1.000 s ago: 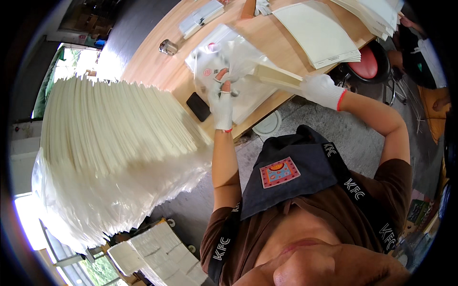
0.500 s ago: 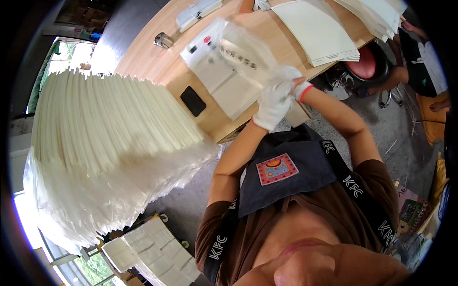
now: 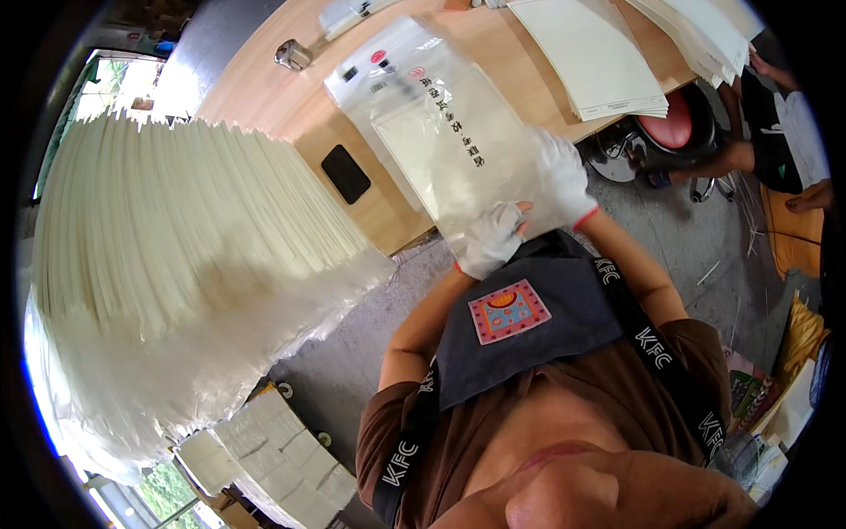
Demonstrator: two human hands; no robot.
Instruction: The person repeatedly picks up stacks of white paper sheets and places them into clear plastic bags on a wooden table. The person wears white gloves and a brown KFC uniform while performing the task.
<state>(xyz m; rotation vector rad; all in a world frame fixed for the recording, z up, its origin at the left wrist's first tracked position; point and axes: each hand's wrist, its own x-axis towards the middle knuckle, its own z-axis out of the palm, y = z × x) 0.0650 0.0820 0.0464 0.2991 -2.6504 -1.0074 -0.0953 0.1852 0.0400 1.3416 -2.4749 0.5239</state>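
Observation:
A clear plastic bag [image 3: 511, 115] with cream paper inside and dark printing on top lies tilted over the table's near edge. My left hand [image 3: 492, 240], in a white glove with a bare thumb tip, is closed on its near end. Along the bag's right side, my right hand [image 3: 564, 176], gloved in white with a red cuff, lies with fingers stretched out, somewhat blurred. Under the bag is another clear bag [image 3: 352, 86] with a red round mark, partly covered.
A black phone [image 3: 345, 174] and a metal cup-like object [image 3: 293, 55] rest on the wooden table [image 3: 256, 93]. Cream sheets [image 3: 586, 57] are piled at far right. A tall stack of bagged paper [image 3: 176, 229] stands at left. Beyond the table is a red-seated stool [image 3: 665, 128] near another person's legs.
My hands were together at the bag's near right corner. They have moved apart, the left toward me and the right up along the bag's side. The bag has swung toward me.

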